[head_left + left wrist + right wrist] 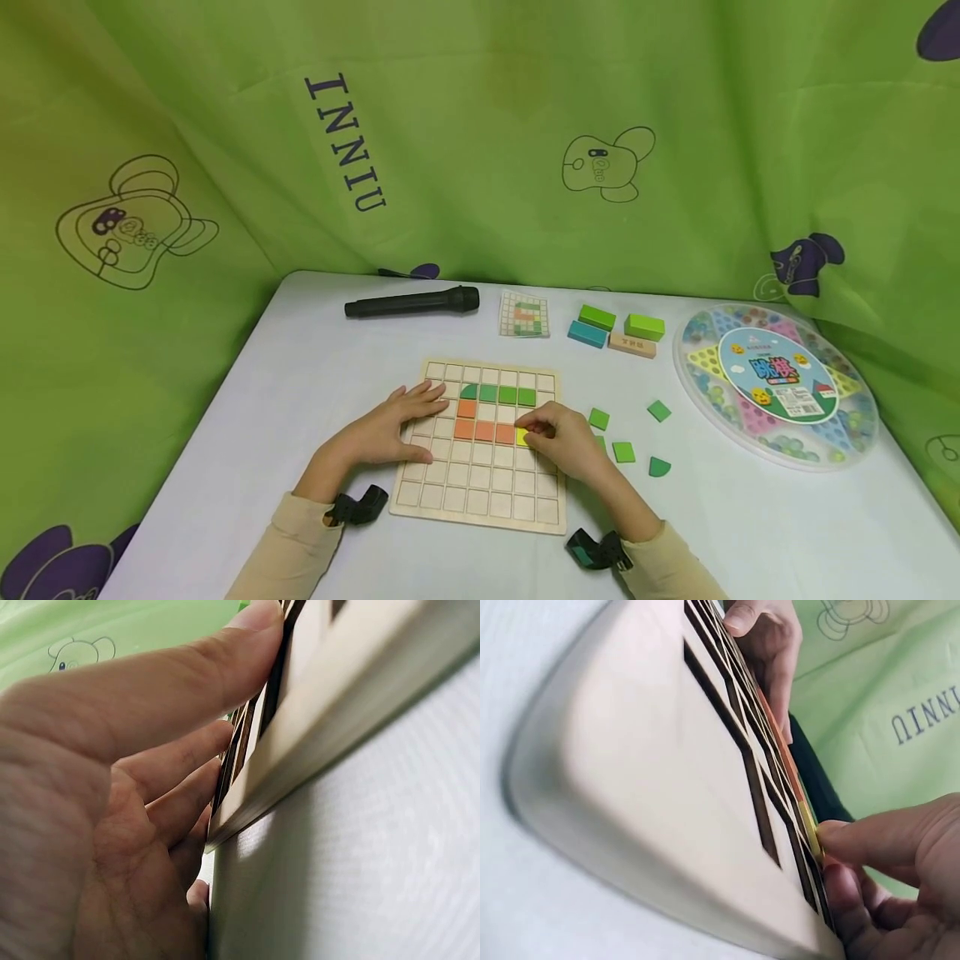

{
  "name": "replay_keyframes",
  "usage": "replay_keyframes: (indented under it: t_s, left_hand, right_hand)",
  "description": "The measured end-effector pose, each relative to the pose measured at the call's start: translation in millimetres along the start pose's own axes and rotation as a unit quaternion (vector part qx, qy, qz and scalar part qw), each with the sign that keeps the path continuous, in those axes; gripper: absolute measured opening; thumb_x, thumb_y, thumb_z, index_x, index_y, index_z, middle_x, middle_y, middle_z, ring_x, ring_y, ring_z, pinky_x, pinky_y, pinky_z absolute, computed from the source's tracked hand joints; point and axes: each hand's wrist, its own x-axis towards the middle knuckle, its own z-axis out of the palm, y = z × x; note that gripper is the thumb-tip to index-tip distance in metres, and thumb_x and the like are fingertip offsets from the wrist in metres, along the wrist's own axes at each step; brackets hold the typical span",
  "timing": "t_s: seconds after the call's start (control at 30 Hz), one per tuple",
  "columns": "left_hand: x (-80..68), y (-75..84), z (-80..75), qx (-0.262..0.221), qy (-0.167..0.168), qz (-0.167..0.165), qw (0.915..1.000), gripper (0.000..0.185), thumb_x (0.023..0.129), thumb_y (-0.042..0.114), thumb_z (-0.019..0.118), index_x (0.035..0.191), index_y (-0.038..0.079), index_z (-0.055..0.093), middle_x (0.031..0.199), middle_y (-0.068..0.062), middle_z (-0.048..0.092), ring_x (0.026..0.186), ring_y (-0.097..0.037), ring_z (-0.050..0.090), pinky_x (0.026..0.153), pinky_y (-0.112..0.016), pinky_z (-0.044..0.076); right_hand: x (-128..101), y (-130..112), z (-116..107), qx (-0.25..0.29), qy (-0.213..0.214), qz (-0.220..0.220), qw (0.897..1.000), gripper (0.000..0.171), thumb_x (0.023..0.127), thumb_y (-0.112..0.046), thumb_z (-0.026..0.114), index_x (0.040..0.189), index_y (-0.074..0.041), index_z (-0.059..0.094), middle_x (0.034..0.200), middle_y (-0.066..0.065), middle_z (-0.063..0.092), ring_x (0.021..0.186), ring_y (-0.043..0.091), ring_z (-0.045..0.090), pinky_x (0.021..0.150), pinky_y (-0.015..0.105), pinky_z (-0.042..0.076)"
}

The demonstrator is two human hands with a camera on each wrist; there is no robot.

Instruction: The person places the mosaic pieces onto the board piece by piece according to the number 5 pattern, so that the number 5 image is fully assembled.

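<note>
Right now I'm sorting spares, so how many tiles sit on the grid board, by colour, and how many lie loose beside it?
Green tiles on the wooden grid board: 4
Orange tiles on the board: 4
Yellow tile at the right hand: 1
Loose green tiles on the table: 4, one partly hidden
Total: 13

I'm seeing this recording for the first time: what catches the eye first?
The wooden grid board at the table's middle, partly filled with green and orange tiles. The left hand lies flat on its left side, while the right hand pinches a yellow tile at the orange row's end. Far right sits a round marble game.
</note>
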Motion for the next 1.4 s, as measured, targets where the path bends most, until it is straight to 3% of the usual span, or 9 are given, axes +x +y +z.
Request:
replay_keyframes:
  t_s: [0.27, 0.47, 0.77, 1.07, 1.27, 1.4]
  left_hand:
    - [-0.7, -0.2, 0.5, -0.003, -0.001, 0.004, 1.0, 0.081, 0.077, 0.043, 0.075, 0.143, 0.01, 0.043, 0.156, -0.004, 0.027, 0.146, -0.029, 0.014, 0.118, -0.055, 0.006]
    - [0.1, 0.5, -0.6, 0.002, -0.001, 0.004, 1.0, 0.082, 0.076, 0.044, 0.075, 0.144, 0.01, 0.042, 0.156, -0.004, 0.027, 0.147, -0.029, 0.014, 0.118, -0.054, 0.006]
    - [0.7, -0.5, 0.3, 0.001, -0.001, 0.002, 1.0, 0.082, 0.076, 0.045, 0.075, 0.144, 0.011, 0.042, 0.156, -0.003, 0.026, 0.147, -0.028, 0.013, 0.118, -0.053, 0.006]
    - [-0.4, 1.5, -2.0, 0.001, -0.003, -0.002, 1.0, 0.082, 0.076, 0.043, 0.075, 0.144, 0.011, 0.042, 0.156, -0.003, 0.026, 0.147, -0.028, 0.013, 0.118, -0.053, 0.005]
    - [-1.0, 1.0, -2.4, 0.002, -0.002, -0.002, 1.0, 0.082, 0.076, 0.041, 0.076, 0.144, 0.011, 0.042, 0.156, -0.003, 0.027, 0.147, -0.028, 0.014, 0.118, -0.053, 0.006]
    - [-1.0, -0.9, -0.8, 0.0, -0.001, 0.003, 1.0, 0.082, 0.076, 0.043, 0.075, 0.144, 0.011, 0.041, 0.156, -0.002, 0.026, 0.147, -0.027, 0.014, 0.119, -0.052, 0.006]
  right_hand:
    - [-2.6, 6.3, -18.4, 0.058, -0.002, -0.006, 0.998, 0.024, 0.086, -0.01, 0.068, 0.11, -0.007, 0.068, 0.102, 0.005, 0.068, 0.09, 0.015, 0.063, 0.078, 0.022, 0.054]
    - [-8.5, 22.0, -44.4, 0.03, 0.037, -0.023, 0.999, 0.03, 0.085, -0.01, 0.069, 0.115, -0.006, 0.066, 0.111, 0.008, 0.067, 0.099, 0.023, 0.065, 0.085, 0.032, 0.055]
    - [-26.9, 56.7, -79.7, -0.005, 0.052, 0.019, 0.998, 0.036, 0.088, -0.01, 0.066, 0.123, -0.003, 0.061, 0.122, 0.017, 0.061, 0.109, 0.034, 0.06, 0.091, 0.044, 0.052]
    - [-27.1, 66.6, -79.4, -0.066, 0.043, 0.019, 0.997, 0.029, 0.082, -0.009, 0.072, 0.111, -0.006, 0.068, 0.111, 0.01, 0.062, 0.099, 0.024, 0.062, 0.083, 0.03, 0.053]
    - [-25.2, 65.6, -77.5, -0.089, 0.051, 0.018, 0.995, 0.027, 0.083, -0.007, 0.071, 0.11, -0.006, 0.068, 0.11, 0.01, 0.062, 0.098, 0.024, 0.063, 0.083, 0.036, 0.054]
    - [-27.9, 56.7, -77.9, -0.073, 0.06, 0.01, 0.996, 0.028, 0.084, -0.007, 0.07, 0.112, -0.006, 0.067, 0.109, 0.011, 0.064, 0.097, 0.026, 0.063, 0.083, 0.04, 0.054]
